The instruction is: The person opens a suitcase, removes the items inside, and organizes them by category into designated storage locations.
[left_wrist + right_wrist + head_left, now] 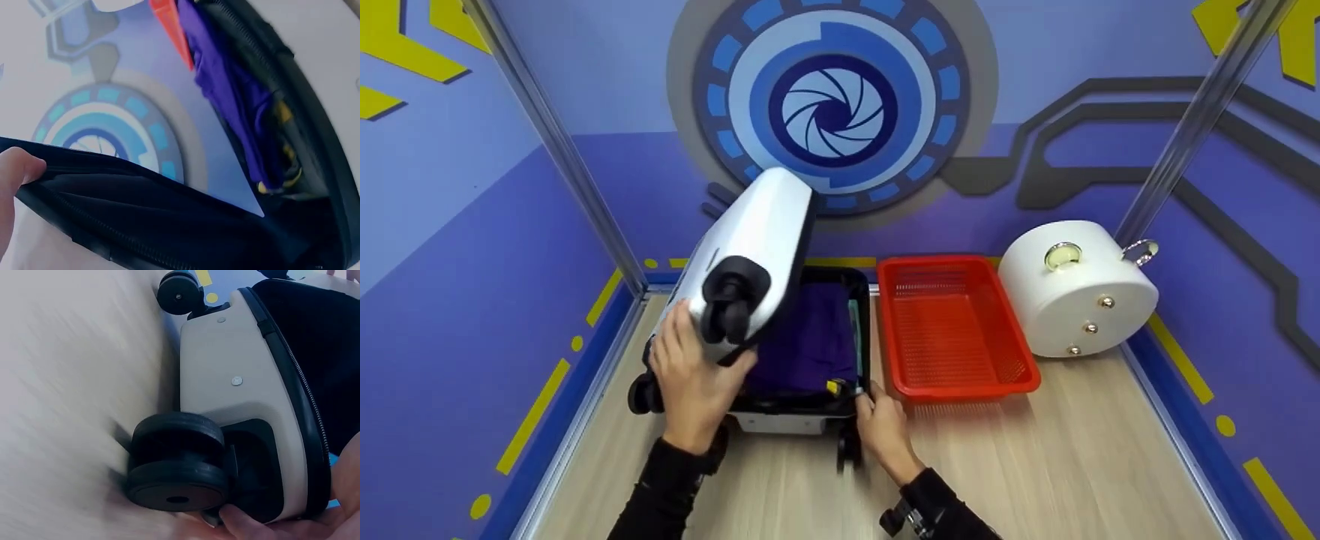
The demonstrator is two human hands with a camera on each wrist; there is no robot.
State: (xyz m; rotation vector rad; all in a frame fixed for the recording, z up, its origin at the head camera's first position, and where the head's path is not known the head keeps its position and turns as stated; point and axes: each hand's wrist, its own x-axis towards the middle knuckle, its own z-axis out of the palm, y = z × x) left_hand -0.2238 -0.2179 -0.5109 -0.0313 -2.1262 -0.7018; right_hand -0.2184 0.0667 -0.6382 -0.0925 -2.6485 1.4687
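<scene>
A white suitcase with black rims and wheels lies on the floor, its lid (pixel 757 217) tilted up at the left, partly raised over the base. My left hand (pixel 690 386) grips the lid near its corner wheel; the left wrist view shows the thumb (pixel 25 165) over the zipped edge. Folded purple cloth (pixel 810 337) fills the base, beside a strip of teal and a small yellow piece (pixel 834 387). At the base's near right corner, my right hand (pixel 885 427) holds the edge, close to a black wheel (pixel 177 461). Part of the base is hidden behind the lid.
To the right of the suitcase stands a red plastic basket (pixel 896 337). Beyond it, a round white case (pixel 1035 300) with metal rings and gold studs leans near the right wall. Metal posts (pixel 555 150) and blue-purple walls bound the wooden floor (pixel 1072 450).
</scene>
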